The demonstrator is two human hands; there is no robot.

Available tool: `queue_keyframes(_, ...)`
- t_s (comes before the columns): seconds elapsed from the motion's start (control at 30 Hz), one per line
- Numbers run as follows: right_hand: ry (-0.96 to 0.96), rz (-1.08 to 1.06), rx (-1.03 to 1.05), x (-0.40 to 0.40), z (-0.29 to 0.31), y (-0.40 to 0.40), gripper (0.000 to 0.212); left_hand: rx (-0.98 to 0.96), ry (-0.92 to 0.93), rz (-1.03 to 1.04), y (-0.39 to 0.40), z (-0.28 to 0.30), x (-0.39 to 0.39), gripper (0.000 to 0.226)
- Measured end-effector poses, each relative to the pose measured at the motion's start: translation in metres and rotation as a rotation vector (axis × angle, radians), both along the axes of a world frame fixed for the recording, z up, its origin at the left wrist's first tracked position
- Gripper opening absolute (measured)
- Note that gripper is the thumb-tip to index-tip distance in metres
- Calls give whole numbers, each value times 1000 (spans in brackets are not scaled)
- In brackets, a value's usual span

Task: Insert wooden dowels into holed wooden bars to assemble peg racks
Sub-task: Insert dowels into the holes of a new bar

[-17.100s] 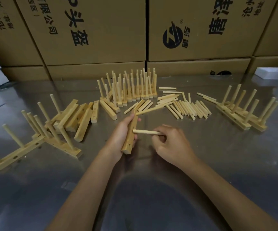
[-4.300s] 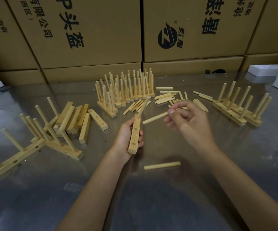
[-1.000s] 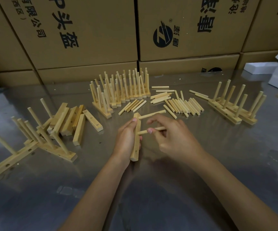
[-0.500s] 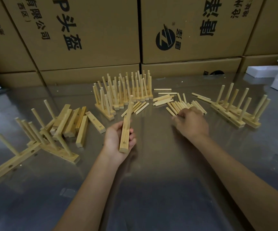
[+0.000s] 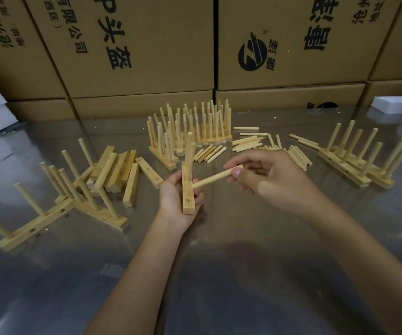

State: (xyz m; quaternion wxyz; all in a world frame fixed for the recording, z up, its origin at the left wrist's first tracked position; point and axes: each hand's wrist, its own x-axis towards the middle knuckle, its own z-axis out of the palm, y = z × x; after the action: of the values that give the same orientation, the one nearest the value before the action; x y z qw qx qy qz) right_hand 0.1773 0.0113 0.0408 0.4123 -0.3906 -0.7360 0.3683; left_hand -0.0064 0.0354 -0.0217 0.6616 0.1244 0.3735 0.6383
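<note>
My left hand (image 5: pixel 172 200) grips a holed wooden bar (image 5: pixel 187 193) held nearly upright above the table's middle. One dowel (image 5: pixel 190 151) sticks up from the bar's top end, and an empty hole shows near its bottom. My right hand (image 5: pixel 271 178) pinches a second dowel (image 5: pixel 213 179) whose left tip touches the bar's middle, by my left fingers. Whether that tip sits inside a hole I cannot tell. Loose dowels (image 5: pixel 250 142) lie behind my right hand.
Finished peg racks stand at the back centre (image 5: pixel 190 131), at the right (image 5: pixel 359 160) and at the left (image 5: pixel 74 197). Bare bars (image 5: pixel 120 170) are piled left of centre. Cardboard boxes (image 5: pixel 147 49) wall the far edge of the shiny metal table (image 5: pixel 219 274). White foam blocks (image 5: pixel 398 107) lie at both far corners.
My right hand has come back from the loose dowel pile with a dowel and brought its tip against the bar. The left hand keeps holding the bar, now more upright.
</note>
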Motion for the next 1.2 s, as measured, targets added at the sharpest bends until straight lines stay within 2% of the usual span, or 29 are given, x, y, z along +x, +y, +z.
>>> queue_keyframes(0.17, -342, -22, 243, -13, 1, -14, 24, -14, 120, -7, 0, 0, 5, 24)
queue_keyframes(0.27, -487, 28, 310, -19, 6, -18, 20, -27, 142, -13, 0, -1, 6, 26)
queue_keyframes(0.43, -557, 26, 459, -20, 22, -19, 21, 10, 152, -26, 0, 0, 6, 25)
queue_keyframes(0.57, -639, 76, 468, -24, 21, -20, 23, 33, 166, -38, -1, 0, 7, 27)
queue_keyframes(1.0, -501, 16, 419, -36, 14, -16, 20, 61, 186, -52, -1, -3, 6, 33)
queue_keyframes(1.1, -318, -6, 327, -38, 6, -16, 16, 39, 220, -43, -3, -2, 5, 37)
queue_keyframes(1.2, -25, 24, 57, -40, -9, -18, 11, 48, 231, -42, -3, 0, 8, 46)
